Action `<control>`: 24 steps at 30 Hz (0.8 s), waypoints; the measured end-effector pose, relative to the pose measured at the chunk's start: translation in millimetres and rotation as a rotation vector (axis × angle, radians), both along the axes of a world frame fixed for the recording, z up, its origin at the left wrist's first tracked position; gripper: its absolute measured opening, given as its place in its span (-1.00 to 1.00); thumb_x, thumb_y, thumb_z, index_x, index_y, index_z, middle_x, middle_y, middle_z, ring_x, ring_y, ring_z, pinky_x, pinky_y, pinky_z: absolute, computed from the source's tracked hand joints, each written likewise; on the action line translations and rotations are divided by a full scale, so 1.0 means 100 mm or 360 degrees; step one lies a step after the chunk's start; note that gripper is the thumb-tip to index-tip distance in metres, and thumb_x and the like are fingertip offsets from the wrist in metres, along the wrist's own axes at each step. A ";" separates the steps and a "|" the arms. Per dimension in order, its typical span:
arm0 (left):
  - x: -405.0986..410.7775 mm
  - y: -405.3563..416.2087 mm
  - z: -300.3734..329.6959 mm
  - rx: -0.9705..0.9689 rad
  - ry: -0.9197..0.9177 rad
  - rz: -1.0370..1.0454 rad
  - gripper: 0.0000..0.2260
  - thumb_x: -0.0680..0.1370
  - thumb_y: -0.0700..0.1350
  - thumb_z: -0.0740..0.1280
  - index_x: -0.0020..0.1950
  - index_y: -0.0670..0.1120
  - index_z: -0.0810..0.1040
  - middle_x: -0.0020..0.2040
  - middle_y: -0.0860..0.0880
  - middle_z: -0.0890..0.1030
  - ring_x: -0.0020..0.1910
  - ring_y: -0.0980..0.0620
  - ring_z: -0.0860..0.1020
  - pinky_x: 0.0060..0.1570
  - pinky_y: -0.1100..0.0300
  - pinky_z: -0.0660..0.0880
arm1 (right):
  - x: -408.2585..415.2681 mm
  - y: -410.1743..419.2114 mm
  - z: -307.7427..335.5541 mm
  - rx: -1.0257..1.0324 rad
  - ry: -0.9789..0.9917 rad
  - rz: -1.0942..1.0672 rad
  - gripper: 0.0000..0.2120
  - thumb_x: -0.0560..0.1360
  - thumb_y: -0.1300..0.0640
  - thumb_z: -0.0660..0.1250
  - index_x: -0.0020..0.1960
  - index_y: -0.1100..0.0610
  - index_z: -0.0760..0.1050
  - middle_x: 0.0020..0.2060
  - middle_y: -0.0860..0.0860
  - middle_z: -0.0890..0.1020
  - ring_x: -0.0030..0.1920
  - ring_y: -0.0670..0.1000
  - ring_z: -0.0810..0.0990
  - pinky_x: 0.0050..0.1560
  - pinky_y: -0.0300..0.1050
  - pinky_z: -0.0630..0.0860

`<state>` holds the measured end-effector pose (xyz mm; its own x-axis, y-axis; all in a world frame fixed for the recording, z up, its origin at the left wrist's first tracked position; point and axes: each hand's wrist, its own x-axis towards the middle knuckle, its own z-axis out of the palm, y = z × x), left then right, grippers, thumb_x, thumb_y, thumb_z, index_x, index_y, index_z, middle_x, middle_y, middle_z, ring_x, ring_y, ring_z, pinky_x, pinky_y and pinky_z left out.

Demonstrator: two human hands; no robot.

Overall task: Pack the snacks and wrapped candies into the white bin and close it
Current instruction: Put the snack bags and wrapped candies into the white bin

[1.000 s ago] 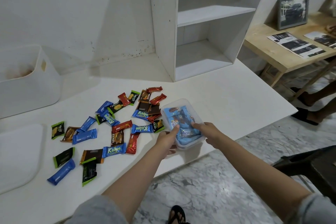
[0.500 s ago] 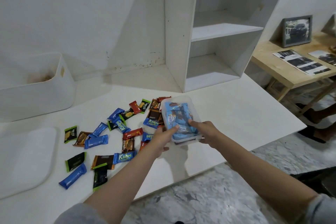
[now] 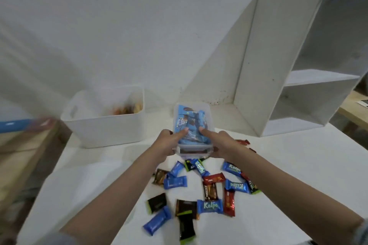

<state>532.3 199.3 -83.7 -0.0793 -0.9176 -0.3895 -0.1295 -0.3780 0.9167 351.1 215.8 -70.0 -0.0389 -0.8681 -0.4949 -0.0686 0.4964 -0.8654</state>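
A clear plastic box (image 3: 191, 109) full of blue snack packets is held in the air above the table, tilted away from me. My left hand (image 3: 166, 143) grips its left side and my right hand (image 3: 221, 143) grips its right side, thumbs on top. The white bin (image 3: 107, 127) stands open at the back left, with some brownish snacks inside. Several wrapped candies (image 3: 210, 206) in blue, red, black and green lie scattered on the white table (image 3: 298, 165) below my forearms.
A white shelf unit (image 3: 282, 65) stands at the back right against the wall. A wooden table edge (image 3: 354, 109) shows at the far right. Blurred wooden furniture (image 3: 23, 155) lies left of the table. The bin's lid is hidden from view.
Both hands have lifted the clear box off the table and carried it left and away, toward the white bin. My head has turned left, so the bin is now near centre.
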 end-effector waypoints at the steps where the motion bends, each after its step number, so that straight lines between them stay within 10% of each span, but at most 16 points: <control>1: 0.27 -0.06 0.06 -0.0014 -0.0026 0.0010 -0.49 0.42 0.18 0.43 0.15 -0.20 0.52 0.08 -0.18 0.64 -0.05 -0.08 0.61 -0.20 0.13 0.50 | 0.25 -0.06 0.05 -0.0020 -0.0001 0.0048 -0.24 0.29 -0.24 0.48 0.25 0.26 0.41 0.08 0.17 0.61 -0.04 0.12 0.66 -0.07 0.00 0.64; 14: 2.82 -0.75 0.99 -0.0190 -0.0195 0.0316 -0.70 0.44 0.05 0.46 -0.09 -0.18 0.56 -0.17 -0.11 0.60 -0.27 -0.04 0.58 -0.31 0.15 0.54 | 2.76 -1.13 0.72 -0.0206 -0.0084 0.0490 -0.55 0.48 -0.07 0.38 0.19 0.24 0.47 -0.23 0.07 0.61 -0.34 -0.01 0.59 -0.38 -0.20 0.55; 24: 3.68 -1.58 0.61 -0.0044 -0.0182 0.0573 -0.76 0.48 -0.07 0.43 -0.24 -0.18 0.47 -0.40 -0.07 0.55 -0.50 0.05 0.52 -0.67 0.38 0.33 | 3.76 -2.29 0.21 0.0021 -0.0147 0.0710 -0.56 0.44 -0.11 0.42 0.18 0.15 0.48 0.02 0.08 0.61 -0.03 0.08 0.60 -0.03 -0.02 0.60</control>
